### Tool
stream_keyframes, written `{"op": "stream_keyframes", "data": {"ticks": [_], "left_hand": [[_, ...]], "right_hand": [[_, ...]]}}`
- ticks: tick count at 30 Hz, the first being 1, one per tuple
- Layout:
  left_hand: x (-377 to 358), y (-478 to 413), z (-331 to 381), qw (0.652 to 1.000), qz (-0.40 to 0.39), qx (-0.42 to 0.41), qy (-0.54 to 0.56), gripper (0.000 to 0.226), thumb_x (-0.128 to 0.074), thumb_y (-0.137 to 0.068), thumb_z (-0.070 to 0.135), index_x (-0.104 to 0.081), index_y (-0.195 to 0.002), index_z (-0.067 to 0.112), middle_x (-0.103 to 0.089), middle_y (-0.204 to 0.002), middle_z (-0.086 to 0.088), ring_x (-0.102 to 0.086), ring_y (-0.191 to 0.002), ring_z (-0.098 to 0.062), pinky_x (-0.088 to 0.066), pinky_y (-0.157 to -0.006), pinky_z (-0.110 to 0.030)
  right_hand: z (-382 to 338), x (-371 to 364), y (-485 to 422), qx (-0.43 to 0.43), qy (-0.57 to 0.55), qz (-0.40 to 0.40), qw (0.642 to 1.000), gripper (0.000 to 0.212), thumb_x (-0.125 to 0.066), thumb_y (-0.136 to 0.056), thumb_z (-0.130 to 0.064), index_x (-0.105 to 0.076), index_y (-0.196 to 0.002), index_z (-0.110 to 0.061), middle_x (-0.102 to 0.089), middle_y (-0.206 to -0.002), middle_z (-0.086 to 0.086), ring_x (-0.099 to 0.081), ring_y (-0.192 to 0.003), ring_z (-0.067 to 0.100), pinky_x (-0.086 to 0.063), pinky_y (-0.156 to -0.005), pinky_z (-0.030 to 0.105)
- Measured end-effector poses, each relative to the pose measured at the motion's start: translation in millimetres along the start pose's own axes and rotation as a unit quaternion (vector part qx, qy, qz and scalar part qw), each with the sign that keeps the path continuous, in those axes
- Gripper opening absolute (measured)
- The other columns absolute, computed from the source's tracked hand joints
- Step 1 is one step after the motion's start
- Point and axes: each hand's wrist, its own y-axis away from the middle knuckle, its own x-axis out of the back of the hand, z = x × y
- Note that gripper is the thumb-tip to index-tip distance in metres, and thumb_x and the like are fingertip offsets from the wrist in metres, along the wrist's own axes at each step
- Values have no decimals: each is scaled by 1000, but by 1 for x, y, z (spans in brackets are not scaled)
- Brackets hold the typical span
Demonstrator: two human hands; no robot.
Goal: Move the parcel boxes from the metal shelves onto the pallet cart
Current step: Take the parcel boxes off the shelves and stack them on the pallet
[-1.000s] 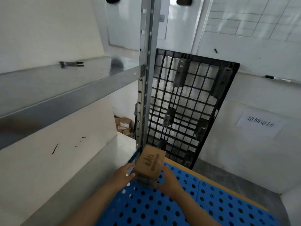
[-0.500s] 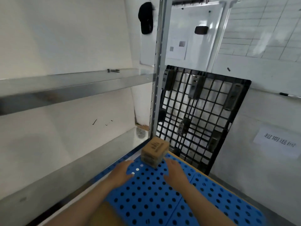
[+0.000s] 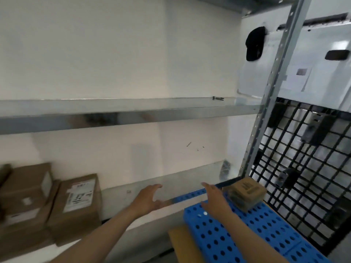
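A small brown parcel box [image 3: 247, 192] with dark print sits on the far corner of the blue perforated pallet cart [image 3: 237, 234]. My right hand [image 3: 214, 200] hovers over the cart just left of that box, fingers straight, holding nothing. My left hand [image 3: 150, 198] is open above the lower metal shelf [image 3: 133, 186], apart from everything. Several brown parcel boxes [image 3: 76, 205] with white labels stand at the left end of that shelf, well left of my left hand.
An upper metal shelf [image 3: 133, 111] bears a small dark tool [image 3: 218, 98] near its right end. A slotted steel upright [image 3: 273, 86] stands at the right. A black grid pallet [image 3: 303, 168] leans on the wall behind the cart. A black cap [image 3: 254, 44] hangs above.
Both hands have let go of the small box and drawn away to the left. The view has swung left, bringing the stacked boxes on the shelf into sight.
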Motion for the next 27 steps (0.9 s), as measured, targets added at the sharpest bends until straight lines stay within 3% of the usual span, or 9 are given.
{"op": "stream_keyframes", "data": {"ticks": [4,12,16,19,21,27], "left_hand": [[59,31,-51,997,65,20,-34,57,-53,-93,28,-29,-144,20,-32,-149,1,-31,-136,-15,-21,-109,-20],[168,100,-153,980,169,74,-78,58,-56,-91,27,-30,-143,22,-34,-149,0,-29,-137,-16,-23,-114,-30],[198,130,-198,974,182,116,-68,59,-55,-92,28,-27,-144,24,-29,-151,0,-23,-140,-17,-23,-117,-35],[208,142,-224,975,173,117,-77,62,-56,-90,22,-26,-144,21,-27,-152,-1,-24,-140,-18,-21,-117,-32],[210,142,-235,978,167,100,-79,63,-58,-88,20,-27,-143,21,-28,-151,-2,-26,-138,-18,-23,-116,-32],[204,130,-249,973,149,144,-100,73,-53,-92,14,-8,-149,21,3,-158,-9,4,-145,-31,-13,-120,-41]], "right_hand": [[-88,-22,-32,75,0,-11,997,65,-53,-90,-18,-18,-145,-18,-32,-144,8,-32,-132,21,-28,-110,28],[-276,-95,-58,242,5,-61,968,64,-55,-90,-21,-22,-144,-21,-27,-149,3,-28,-136,18,-26,-112,27],[-350,-127,-62,290,-14,-85,953,65,-57,-89,-16,-24,-144,-25,-26,-149,2,-28,-136,17,-29,-112,31],[-391,-152,-63,296,-2,-97,950,66,-54,-88,-8,-23,-143,-29,-24,-151,2,-28,-137,19,-30,-110,34],[-411,-168,-62,294,-4,-113,949,66,-59,-87,-14,-26,-142,-29,-24,-151,4,-30,-136,22,-32,-111,36],[-435,-185,-64,279,28,-141,949,56,-61,-84,-15,-37,-135,-20,-40,-138,9,-43,-125,24,-40,-104,33]]}}
